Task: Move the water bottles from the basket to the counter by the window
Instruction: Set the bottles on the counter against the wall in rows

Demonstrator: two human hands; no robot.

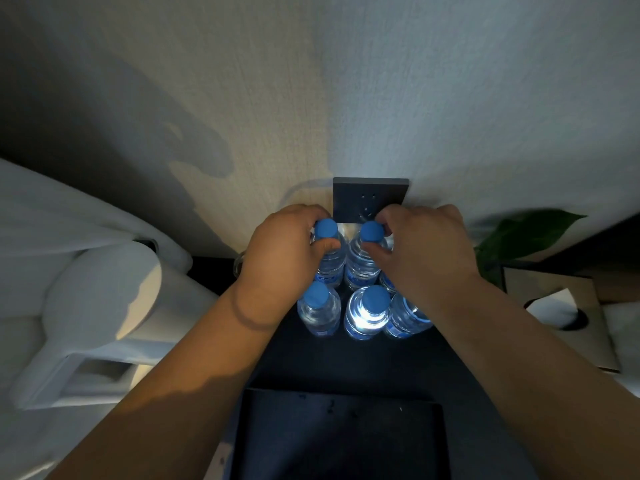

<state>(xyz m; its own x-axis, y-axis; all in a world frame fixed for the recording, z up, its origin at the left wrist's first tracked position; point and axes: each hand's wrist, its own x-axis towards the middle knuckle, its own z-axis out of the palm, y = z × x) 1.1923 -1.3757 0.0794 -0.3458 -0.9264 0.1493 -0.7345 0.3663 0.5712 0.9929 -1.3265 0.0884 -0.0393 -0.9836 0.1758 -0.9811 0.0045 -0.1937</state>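
Blue-capped and upright, long axes vertical, two water bottles stood at the counter's (346, 362) back edge, below the wall socket (370, 195). The left hand (280, 251) pinched the left bottle (330, 266) at its neck, and the right hand (426, 251) gripped the right bottle (362, 271) likewise. Placement seemed the step in hand; next, letting go without toppling the front bottles (318, 313).

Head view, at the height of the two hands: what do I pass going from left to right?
White rounded object → left hand → left held bottle → right held bottle → right hand → green leaf → tissue box.
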